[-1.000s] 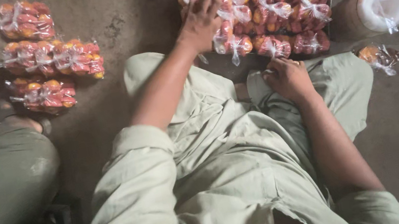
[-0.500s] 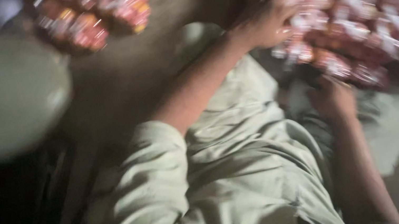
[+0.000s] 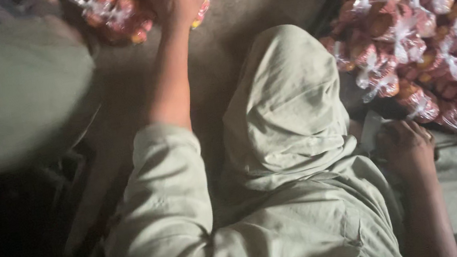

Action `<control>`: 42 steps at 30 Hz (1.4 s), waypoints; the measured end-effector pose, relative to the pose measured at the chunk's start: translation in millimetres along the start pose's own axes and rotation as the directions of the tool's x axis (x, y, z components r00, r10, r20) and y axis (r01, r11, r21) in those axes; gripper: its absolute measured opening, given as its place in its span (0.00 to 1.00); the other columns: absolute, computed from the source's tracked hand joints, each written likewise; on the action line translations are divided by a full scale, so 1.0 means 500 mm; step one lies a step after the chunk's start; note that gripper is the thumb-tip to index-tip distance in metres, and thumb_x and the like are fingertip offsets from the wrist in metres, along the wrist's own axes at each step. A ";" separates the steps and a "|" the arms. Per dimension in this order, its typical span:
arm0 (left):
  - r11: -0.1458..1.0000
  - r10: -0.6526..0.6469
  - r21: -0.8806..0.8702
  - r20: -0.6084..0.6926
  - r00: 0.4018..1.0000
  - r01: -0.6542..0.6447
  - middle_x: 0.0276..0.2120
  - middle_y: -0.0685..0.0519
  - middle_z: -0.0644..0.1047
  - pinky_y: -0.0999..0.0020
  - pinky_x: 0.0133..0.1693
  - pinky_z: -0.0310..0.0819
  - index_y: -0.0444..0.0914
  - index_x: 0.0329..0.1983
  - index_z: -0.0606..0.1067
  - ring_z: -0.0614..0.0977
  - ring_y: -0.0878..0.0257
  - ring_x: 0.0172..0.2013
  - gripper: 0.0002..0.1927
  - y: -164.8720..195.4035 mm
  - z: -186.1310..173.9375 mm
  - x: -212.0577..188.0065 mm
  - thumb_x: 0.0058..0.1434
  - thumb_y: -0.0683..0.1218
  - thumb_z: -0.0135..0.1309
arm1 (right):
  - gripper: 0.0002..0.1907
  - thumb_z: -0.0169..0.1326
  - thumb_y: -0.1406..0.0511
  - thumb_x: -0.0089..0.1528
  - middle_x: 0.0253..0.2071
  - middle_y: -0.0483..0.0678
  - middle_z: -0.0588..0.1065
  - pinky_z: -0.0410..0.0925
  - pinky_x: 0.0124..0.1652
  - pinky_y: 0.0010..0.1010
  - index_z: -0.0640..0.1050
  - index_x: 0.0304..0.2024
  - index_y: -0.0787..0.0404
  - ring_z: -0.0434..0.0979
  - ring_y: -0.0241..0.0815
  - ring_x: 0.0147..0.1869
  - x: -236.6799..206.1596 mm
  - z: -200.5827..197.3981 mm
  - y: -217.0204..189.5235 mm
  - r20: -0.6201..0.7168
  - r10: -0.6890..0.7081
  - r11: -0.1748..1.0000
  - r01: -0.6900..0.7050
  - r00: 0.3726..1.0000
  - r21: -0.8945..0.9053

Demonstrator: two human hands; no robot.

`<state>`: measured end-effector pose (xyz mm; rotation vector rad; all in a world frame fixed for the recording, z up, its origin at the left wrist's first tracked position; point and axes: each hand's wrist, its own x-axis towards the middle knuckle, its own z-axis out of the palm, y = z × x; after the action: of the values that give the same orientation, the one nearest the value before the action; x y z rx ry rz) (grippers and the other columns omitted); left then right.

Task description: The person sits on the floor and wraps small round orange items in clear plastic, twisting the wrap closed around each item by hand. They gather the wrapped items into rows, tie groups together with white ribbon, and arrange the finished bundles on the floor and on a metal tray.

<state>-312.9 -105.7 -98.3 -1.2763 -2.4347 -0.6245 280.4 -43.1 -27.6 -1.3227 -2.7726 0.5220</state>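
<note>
The left hand (image 3: pixel 171 0) is reaching forward at the top of the head view and is lying with spread fingers on a small cluster of clear packets (image 3: pixel 122 14) filled with red and orange pieces, which is sitting on the bare floor (image 3: pixel 257 1); whether the fingers are gripping a packet cannot be told. The right hand (image 3: pixel 405 146) is resting curled into a loose fist beside the person's bent knee (image 3: pixel 287 94), just short of the large heap of identical packets (image 3: pixel 432 23) lying on the floor to the right. Pale green clothing is covering both legs.
</note>
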 end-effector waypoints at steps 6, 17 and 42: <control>0.994 -0.084 -0.057 0.205 0.975 0.098 0.54 0.42 0.76 0.38 0.54 0.61 0.49 0.54 0.75 0.71 0.40 0.58 0.32 0.067 0.024 -0.002 0.43 0.52 0.71 | 0.14 0.59 0.59 0.59 0.44 0.54 0.77 0.69 0.50 0.49 0.79 0.43 0.60 0.76 0.58 0.51 0.012 -0.030 -0.052 0.108 0.042 0.985 -0.059 0.993 0.161; 0.881 0.427 -0.220 -0.015 0.904 -0.419 0.40 0.48 0.82 0.50 0.40 0.73 0.43 0.37 0.80 0.77 0.38 0.43 0.20 0.304 -0.035 0.099 0.44 0.53 0.72 | 0.17 0.60 0.61 0.58 0.44 0.55 0.77 0.69 0.50 0.49 0.79 0.49 0.57 0.75 0.59 0.51 -0.038 -0.017 -0.010 -0.017 0.004 0.923 0.003 1.000 0.384; 0.477 0.878 -0.630 0.308 0.366 -0.613 0.71 0.43 0.56 0.26 0.63 0.44 0.50 0.62 0.74 0.51 0.39 0.71 0.32 0.912 -0.080 -0.207 0.50 0.49 0.62 | 0.14 0.62 0.61 0.58 0.43 0.56 0.78 0.70 0.50 0.45 0.79 0.44 0.60 0.77 0.59 0.51 -0.048 0.020 0.061 -0.025 0.026 0.856 -0.009 0.999 0.516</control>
<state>126.8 32.3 -8.1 -2.9470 -1.6424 -0.4751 317.1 -46.5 -43.5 -1.2037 -2.3365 1.1370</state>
